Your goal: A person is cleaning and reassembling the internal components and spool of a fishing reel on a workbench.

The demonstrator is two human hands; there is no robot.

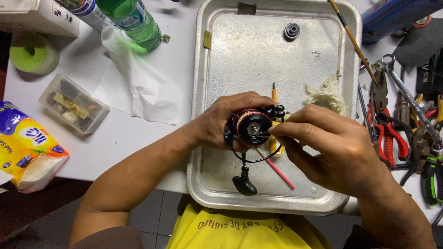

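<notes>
My left hand (221, 122) grips a black and red fishing reel (251, 127) over a metal tray (258, 55). The reel's spool faces up, its thin wire bail hangs below it, and its black handle knob (243, 184) points toward me. My right hand (330, 147) pinches a small part at the centre of the spool with thumb and forefinger. A yellow-handled screwdriver (274, 94) and a pink stick (279, 171) lie on the tray under the reel, partly hidden by it.
On the tray lie a small black round part (291, 31) and a wad of cloth (326, 93). Pliers and wrenches (397, 124) crowd the right. A green bottle (134, 20), tissue paper (138, 83), a clear parts box (74, 103) and a yellow tissue pack (27, 147) sit left.
</notes>
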